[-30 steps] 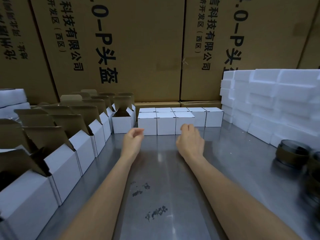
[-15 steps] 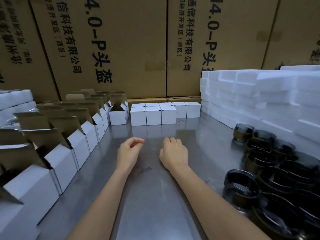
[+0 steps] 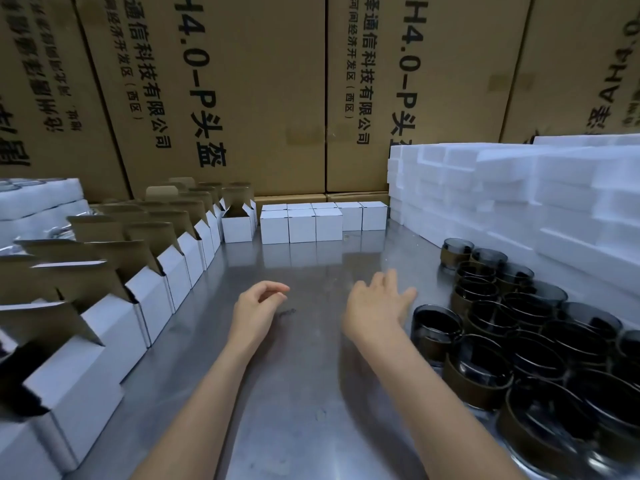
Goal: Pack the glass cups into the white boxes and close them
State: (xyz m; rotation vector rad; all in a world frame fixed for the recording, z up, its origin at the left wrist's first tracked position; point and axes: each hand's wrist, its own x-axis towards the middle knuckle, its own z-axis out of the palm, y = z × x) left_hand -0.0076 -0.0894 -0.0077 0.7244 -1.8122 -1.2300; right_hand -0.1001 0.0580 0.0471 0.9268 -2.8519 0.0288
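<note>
Dark smoked glass cups with brown bands [image 3: 491, 341] crowd the lower right of the frame on the steel bench [image 3: 304, 410]. The right hand [image 3: 375, 306], fingers spread and empty, hovers just beside the nearest cup. The left hand [image 3: 256, 306] is loosely curled, holding nothing. Open-flapped white cardboard boxes [image 3: 145, 299] line the left; closed white boxes [image 3: 301, 225] sit centre back.

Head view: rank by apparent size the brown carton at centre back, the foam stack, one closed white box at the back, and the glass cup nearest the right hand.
1. brown carton
2. foam stack
3. glass cup
4. closed white box

The cup is nearer the camera, so its lead over the box is unsure.
</note>
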